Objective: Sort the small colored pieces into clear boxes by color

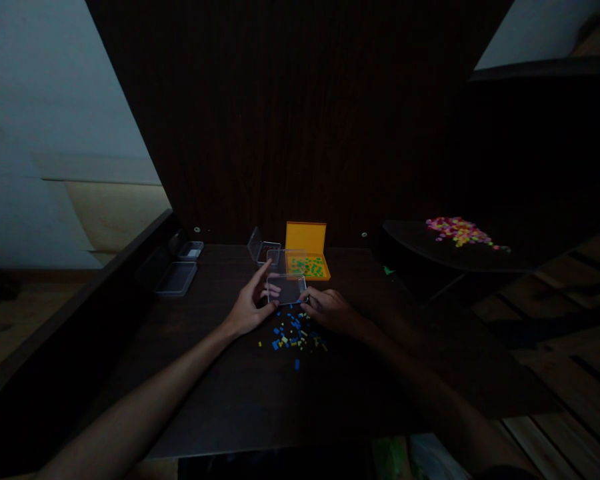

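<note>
Left hand: the left hand [247,308] sits at the left edge of the clear box [286,289]; its fingers [264,270] are spread, the forefinger stretched along that edge and the thumb pressed at the near corner, so the box is clamped between them
Right hand: the right hand [330,310] has its fingers [311,303] curled together and closed on the near right corner of the same box; the dim light hides how much of the corner they cover
Clear box: held between the two sets of fingers, low over the worktop [260,400]; I cannot tell whether its near edge touches the surface
Loose pieces: small blue and yellow pieces [295,335] lie scattered just nearer than the fingertips and partly under the box; one blue piece lies apart, closer to the person
Beyond the fingers: an orange case [307,250] with its lid up stands just past the box, green pieces [310,268] inside; an open clear case [263,250] stands just beyond the left forefinger
Far left of the fingers: grey trays [176,278], well apart from both hands
Far right of the fingers: a heap of pink and yellow pieces [457,230] on a separate dark surface, well apart
Risk: both grips look like corner and edge pinches on smooth plastic, so the box could twist or slip; a dropped or dragged box could sweep the scatter outward, and in this poor light stray pieces would be hard to find; a push forward could knock the orange case and mix the colours
</note>
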`<action>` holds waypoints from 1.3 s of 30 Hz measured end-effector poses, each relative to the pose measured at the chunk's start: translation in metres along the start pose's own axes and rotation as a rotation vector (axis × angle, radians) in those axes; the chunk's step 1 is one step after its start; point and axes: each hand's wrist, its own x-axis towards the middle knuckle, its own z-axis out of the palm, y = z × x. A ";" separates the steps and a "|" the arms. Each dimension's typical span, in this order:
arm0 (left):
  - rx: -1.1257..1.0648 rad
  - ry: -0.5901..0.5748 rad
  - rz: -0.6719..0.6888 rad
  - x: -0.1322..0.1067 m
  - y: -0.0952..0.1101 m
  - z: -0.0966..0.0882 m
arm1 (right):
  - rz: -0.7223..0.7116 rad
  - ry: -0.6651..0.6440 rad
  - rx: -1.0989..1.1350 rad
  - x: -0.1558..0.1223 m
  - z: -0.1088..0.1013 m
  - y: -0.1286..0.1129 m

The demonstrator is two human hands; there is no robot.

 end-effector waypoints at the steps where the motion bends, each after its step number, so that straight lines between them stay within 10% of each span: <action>1: 0.001 0.001 -0.001 0.000 0.001 0.000 | 0.000 0.000 -0.005 0.000 0.000 0.000; 39: 0.000 -0.040 -0.009 -0.002 0.006 0.005 | 0.162 0.108 0.416 0.017 -0.002 0.006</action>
